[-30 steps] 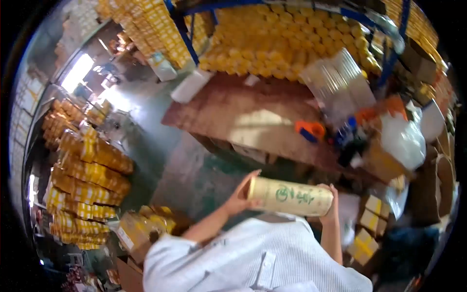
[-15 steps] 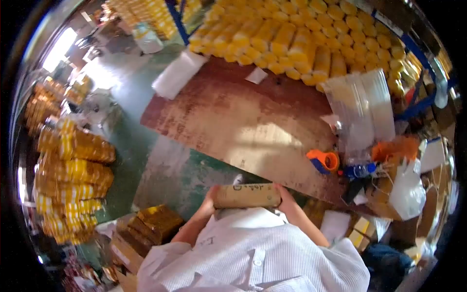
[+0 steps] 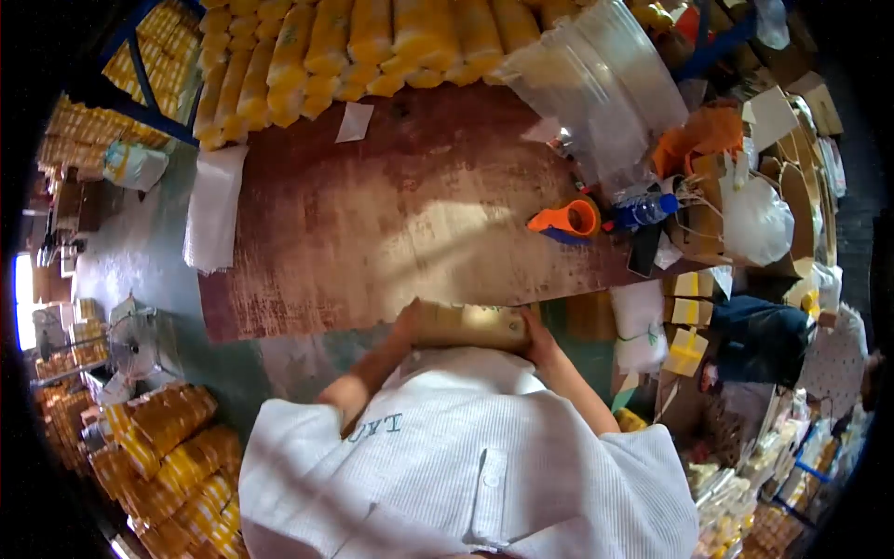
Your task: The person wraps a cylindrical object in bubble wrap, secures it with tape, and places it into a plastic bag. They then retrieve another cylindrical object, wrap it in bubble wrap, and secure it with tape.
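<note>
A brown cardboard box is held level in front of my chest, at the near edge of the table. My left hand grips its left end and my right hand grips its right end. Most of the fingers are hidden behind the box ends. Dark marks show along its far edge, too foreshortened to read. Beyond it on the table lies an orange and blue tape dispenser, with a blue-capped bottle to its right.
Yellow wrapped bundles are stacked along the table's far side. Clear plastic bags lie at the back right, white sheets at the left edge. Yellow-taped boxes stand to my right; amber-coloured packs are piled at lower left.
My view and body have turned to the right, so I face the table more squarely. The box has come with me, still between both hands, and now sits against the table's near edge.
</note>
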The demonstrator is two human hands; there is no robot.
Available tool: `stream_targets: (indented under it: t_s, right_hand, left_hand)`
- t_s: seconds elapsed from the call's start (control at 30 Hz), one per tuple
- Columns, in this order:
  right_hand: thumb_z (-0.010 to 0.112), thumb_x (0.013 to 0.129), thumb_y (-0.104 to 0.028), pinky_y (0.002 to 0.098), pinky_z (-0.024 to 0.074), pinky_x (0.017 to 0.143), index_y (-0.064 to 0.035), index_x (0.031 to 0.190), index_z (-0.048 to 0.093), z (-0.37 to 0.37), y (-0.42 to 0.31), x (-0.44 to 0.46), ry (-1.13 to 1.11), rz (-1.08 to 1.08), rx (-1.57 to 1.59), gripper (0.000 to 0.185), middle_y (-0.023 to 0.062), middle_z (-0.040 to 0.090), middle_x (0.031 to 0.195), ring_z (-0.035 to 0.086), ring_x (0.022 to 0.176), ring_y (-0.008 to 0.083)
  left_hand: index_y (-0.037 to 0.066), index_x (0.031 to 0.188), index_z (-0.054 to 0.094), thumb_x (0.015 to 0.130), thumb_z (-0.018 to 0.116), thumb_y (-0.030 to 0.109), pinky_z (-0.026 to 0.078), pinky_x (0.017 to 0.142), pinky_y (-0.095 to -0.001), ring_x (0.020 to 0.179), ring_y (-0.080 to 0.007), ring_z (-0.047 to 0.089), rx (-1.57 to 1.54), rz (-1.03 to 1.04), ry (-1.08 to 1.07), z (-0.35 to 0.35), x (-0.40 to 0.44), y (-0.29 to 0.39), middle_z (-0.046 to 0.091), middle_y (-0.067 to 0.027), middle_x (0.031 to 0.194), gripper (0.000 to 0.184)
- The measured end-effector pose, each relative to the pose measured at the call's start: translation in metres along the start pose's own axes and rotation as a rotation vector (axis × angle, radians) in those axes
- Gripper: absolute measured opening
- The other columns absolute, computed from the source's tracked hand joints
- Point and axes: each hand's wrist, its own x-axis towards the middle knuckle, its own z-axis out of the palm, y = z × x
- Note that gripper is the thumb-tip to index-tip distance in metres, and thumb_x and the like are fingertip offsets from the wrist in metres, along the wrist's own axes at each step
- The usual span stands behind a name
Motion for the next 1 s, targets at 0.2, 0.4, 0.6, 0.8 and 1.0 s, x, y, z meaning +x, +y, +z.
stream_targets:
  t_s: [0.2, 0.4, 0.6, 0.8, 1.0]
  right_hand:
    - [0.046, 0.089, -0.048, 0.0301, 0.041, 0.09, -0.0096, 0.113, 0.054, 0.04, -0.042, 0.011, -0.203, -0.385, -0.197, 0.047, 0.0031, 0.057, 0.108, 0.053, 0.099, 0.0144]
    - [0.051, 0.086, -0.041, 0.0271, 0.0437, 0.079, -0.0095, 0.111, 0.055, 0.061, -0.089, -0.004, -0.297, -0.182, -0.441, 0.041, 0.0027, 0.059, 0.1, 0.055, 0.092, 0.0135]
    - [0.059, 0.081, -0.033, 0.0347, 0.0443, 0.077, -0.0073, 0.117, 0.05, 0.033, -0.107, 0.053, 0.061, -0.371, -1.199, 0.045, 0.0083, 0.059, 0.102, 0.056, 0.091, 0.0224]
    - [0.064, 0.075, -0.032, 0.0527, 0.0195, 0.103, -0.0174, 0.141, 0.019, 0.113, -0.122, 0.021, 0.03, -1.305, -1.965, 0.081, 0.0129, 0.021, 0.143, 0.017, 0.132, 0.0337]
    - [0.062, 0.074, -0.015, 0.0541, 0.0352, 0.093, -0.0255, 0.139, 0.02, 0.131, -0.093, 0.058, -0.345, -0.95, -2.274, 0.078, 0.0076, 0.034, 0.132, 0.032, 0.124, 0.0317]
  left_hand:
    - [0.015, 0.102, 0.057, 0.086, 0.039, 0.051, 0.049, 0.059, -0.037, 0.074, -0.0204, 0.058, -0.917, -0.363, 0.023, -0.017, 0.001, 0.007, 0.059, -0.0018, 0.084, 0.043]
    - [0.015, 0.113, 0.054, 0.09, 0.039, 0.045, 0.051, 0.058, -0.0405, 0.075, -0.0213, 0.059, -1.105, -0.508, 0.238, 0.006, 0.02, -0.036, 0.056, -0.0048, 0.098, 0.04]
    - [0.01, 0.132, 0.035, 0.085, 0.048, 0.036, 0.033, 0.091, -0.0567, 0.111, -0.0381, 0.043, 0.299, -0.006, 0.317, -0.01, 0.014, -0.029, 0.037, -0.0196, 0.132, 0.056]
    - [0.012, 0.14, 0.022, 0.065, 0.068, 0.049, 0.01, 0.105, -0.0562, 0.133, -0.0359, 0.017, 0.694, 0.002, 0.442, -0.028, 0.007, 0.123, 0.013, -0.0188, 0.145, 0.096]
    - [0.009, 0.135, 0.03, 0.048, 0.081, 0.044, 0.021, 0.102, -0.0538, 0.123, -0.0334, 0.032, 0.721, 0.126, 0.308, -0.035, 0.033, 0.09, 0.034, -0.0151, 0.133, 0.106]
